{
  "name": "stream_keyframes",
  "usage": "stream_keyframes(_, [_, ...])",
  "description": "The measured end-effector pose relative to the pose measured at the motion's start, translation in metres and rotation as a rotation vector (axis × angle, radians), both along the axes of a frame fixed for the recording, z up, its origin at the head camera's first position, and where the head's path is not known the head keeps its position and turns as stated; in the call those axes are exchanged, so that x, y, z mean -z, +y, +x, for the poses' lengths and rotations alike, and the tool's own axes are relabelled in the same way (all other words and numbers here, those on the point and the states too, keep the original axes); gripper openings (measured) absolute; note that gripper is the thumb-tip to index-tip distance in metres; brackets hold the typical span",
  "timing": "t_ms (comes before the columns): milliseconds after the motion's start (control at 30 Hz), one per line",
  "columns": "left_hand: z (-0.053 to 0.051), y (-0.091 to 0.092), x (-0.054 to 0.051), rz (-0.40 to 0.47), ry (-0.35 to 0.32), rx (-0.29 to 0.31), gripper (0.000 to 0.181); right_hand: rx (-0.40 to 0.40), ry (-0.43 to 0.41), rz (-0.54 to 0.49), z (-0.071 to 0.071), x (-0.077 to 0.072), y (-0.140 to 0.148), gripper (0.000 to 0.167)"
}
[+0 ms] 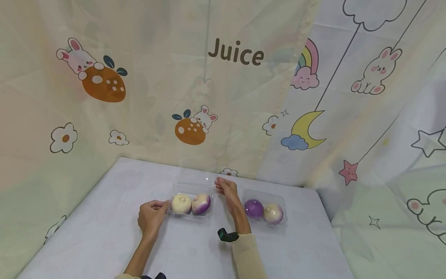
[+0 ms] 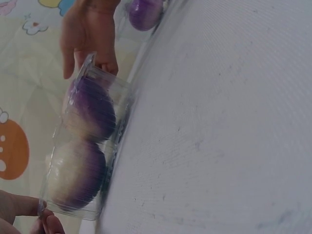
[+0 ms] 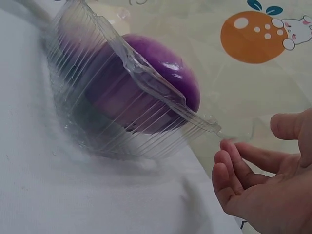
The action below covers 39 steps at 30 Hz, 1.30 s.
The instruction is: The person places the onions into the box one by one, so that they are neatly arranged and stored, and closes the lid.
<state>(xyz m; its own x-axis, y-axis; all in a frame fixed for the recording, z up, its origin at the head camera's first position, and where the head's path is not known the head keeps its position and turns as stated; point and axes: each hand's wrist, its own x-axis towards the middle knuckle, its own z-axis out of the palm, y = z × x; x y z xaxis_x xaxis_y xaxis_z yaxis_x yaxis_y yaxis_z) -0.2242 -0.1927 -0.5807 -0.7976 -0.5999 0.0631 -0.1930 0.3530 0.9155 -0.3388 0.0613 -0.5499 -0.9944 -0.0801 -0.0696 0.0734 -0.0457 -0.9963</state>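
Observation:
A clear plastic clamshell box (image 1: 189, 217) with its lid (image 1: 195, 178) raised at the back holds two purple-and-white turnips, one mostly cream (image 1: 181, 204) and one with a purple side (image 1: 201, 204). My left hand (image 1: 150, 219) pinches the rim at the box's left end between thumb and fingers, as the left wrist view shows. At the back right corner is my right hand (image 1: 228, 192). Its fingertips touch or nearly touch the thin clear edge in the right wrist view, with the thumb (image 3: 287, 126) held apart and the fingers loosely bent.
Right of my right forearm stands a second clear box (image 1: 283, 199) holding a purple turnip (image 1: 254, 209) and a cream-purple one (image 1: 273, 214). Both boxes stand on a white-covered table (image 1: 195, 252). Printed curtains (image 1: 146, 116) hang behind the table and along its sides.

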Motion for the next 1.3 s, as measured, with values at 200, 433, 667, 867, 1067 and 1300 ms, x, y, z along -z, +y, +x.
stream_keyframes(200, [-0.0008, 0.0007, -0.0012, 0.005, -0.004, -0.008, 0.025, -0.025, 0.007, 0.004, -0.0022, -0.0019, 0.0034, 0.046])
stream_keyframes(433, [-0.0011, 0.0004, -0.0004, -0.001, -0.005, -0.011, 0.025, -0.009, 0.015, 0.016, -0.0042, -0.0042, 0.0056, 0.041])
stream_keyframes(667, [-0.0010, 0.0004, -0.0003, -0.005, -0.006, -0.022, 0.025, 0.051, 0.021, -0.006, -0.0043, -0.0062, 0.0052, 0.037])
stream_keyframes(867, [-0.0003, 0.0007, -0.0002, 0.000, -0.007, -0.015, 0.025, 0.048, 0.046, -0.019, -0.0028, -0.0080, 0.0065, 0.039])
stream_keyframes(1067, [-0.0003, 0.0012, -0.0004, 0.003, 0.000, -0.017, 0.024, 0.048, 0.079, -0.016, -0.0036, -0.0081, 0.0070, 0.038])
stream_keyframes(1300, [-0.0005, 0.0014, -0.0008, 0.005, 0.011, -0.022, 0.024, 0.049, 0.091, -0.007, -0.0081, -0.0049, 0.0082, 0.036])
